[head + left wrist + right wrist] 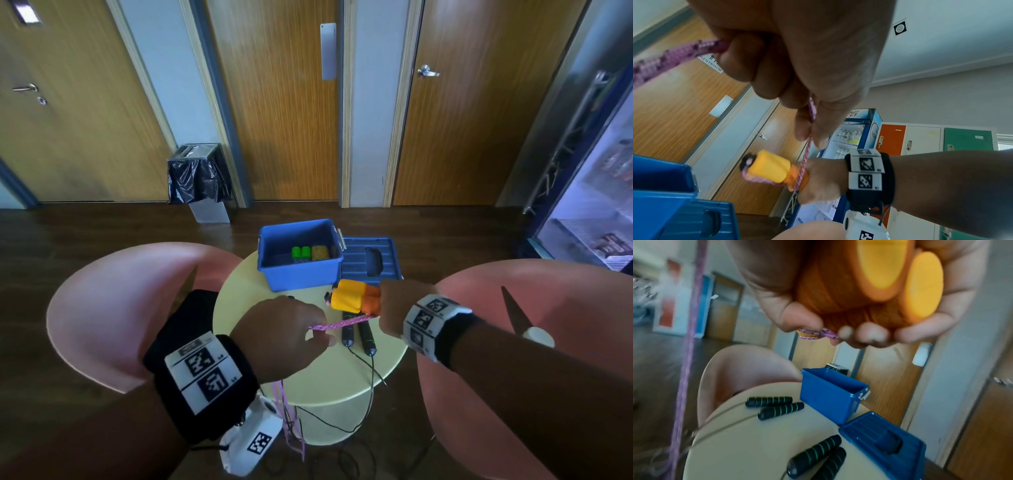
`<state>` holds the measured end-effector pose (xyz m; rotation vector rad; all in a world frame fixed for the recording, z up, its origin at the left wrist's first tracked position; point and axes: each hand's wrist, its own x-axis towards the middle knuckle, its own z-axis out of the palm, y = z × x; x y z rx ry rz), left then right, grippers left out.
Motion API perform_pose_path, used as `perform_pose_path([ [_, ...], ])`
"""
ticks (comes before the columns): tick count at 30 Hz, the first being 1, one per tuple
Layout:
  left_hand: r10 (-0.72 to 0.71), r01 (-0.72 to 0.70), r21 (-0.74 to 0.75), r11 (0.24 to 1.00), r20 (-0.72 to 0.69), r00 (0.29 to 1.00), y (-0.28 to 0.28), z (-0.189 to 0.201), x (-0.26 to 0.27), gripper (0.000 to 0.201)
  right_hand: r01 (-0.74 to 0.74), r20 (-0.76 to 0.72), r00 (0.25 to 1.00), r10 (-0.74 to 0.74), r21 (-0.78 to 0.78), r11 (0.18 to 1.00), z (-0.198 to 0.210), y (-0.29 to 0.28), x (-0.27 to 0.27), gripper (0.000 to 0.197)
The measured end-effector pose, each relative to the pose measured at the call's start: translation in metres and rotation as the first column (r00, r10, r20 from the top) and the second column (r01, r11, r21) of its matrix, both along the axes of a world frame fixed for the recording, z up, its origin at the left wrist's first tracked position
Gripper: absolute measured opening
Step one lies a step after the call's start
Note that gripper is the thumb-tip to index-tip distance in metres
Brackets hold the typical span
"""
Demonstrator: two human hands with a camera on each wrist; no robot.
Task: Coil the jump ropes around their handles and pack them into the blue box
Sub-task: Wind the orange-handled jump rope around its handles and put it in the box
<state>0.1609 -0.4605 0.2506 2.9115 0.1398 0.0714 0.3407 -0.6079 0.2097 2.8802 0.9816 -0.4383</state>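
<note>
Pink rope (342,323) runs taut from left hand (284,332) to right hand (394,308).

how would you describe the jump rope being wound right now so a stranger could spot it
Find the round pale yellow table with the open blue box on it. Just in front of the box, the right hand grips a pair of yellow-and-orange handles held above the tabletop. Its pink braided rope runs to the left hand, unlike the black green-striped handles lying below.

braided pink rope (342,323), glossy plastic blue box (301,274)
</note>
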Motion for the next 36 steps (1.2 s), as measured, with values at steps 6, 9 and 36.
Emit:
perform_pose_path([
  [6,0.002,-0.003,0.039,0.999,0.024,1.000,0.002,-0.003,-0.002,0.046,0.038,-0.072,0.997,-0.032,0.086,0.996,0.004,-0.008,0.013,0.022],
  [9,0.000,-0.001,0.104,0.995,0.007,1.000,0.001,-0.003,0.000,0.045,0.037,-0.032,0.999,-0.035,0.055,0.998,0.001,-0.008,0.010,0.025],
  [36,-0.133,0.043,-0.548,0.835,-0.126,0.983,0.052,-0.008,0.049,0.005,-0.525,0.226,0.820,0.526,-0.072,0.848,0.049,-0.013,-0.083,0.036],
])
